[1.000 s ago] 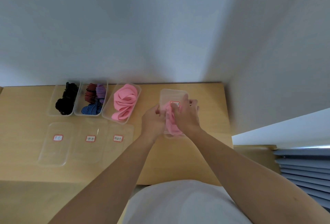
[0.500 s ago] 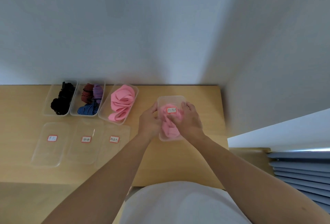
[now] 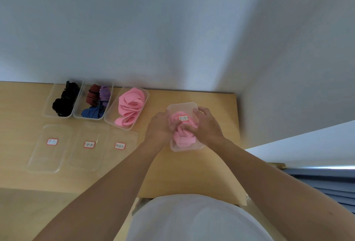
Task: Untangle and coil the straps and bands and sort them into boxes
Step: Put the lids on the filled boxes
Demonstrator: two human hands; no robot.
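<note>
- At the right end of the wooden table (image 3: 182,171), a clear lidded box (image 3: 187,148) sits close to the table's right edge, where the side wall (image 3: 288,67) stands.
- Both hands are on this box: the left hand (image 3: 158,128) grasps its left side with curled fingers, and the right hand (image 3: 207,125) curls over its far right corner, thumb toward the middle.
- A labelled lid (image 3: 180,107) lies over the box, under the fingers; whether it is seated all round cannot be told.
- A bunched pink band (image 3: 184,139) shows through the clear plastic, inside the box.
- Along the back edge, against the rear wall (image 3: 134,29), three open boxes stand side by side, touching or nearly so: one with black straps (image 3: 64,102), one with striped bands (image 3: 96,104), one with coiled pink bands (image 3: 130,106).
- Just in front of them three loose lids (image 3: 50,154) lie flat in a row, each with a small label.
- A strip of bare wood runs between the rightmost loose lid and the held box, under the left forearm.
- More bare wood runs from the held box to the table's near edge, where the person's white shirt (image 3: 192,219) meets it.
</note>
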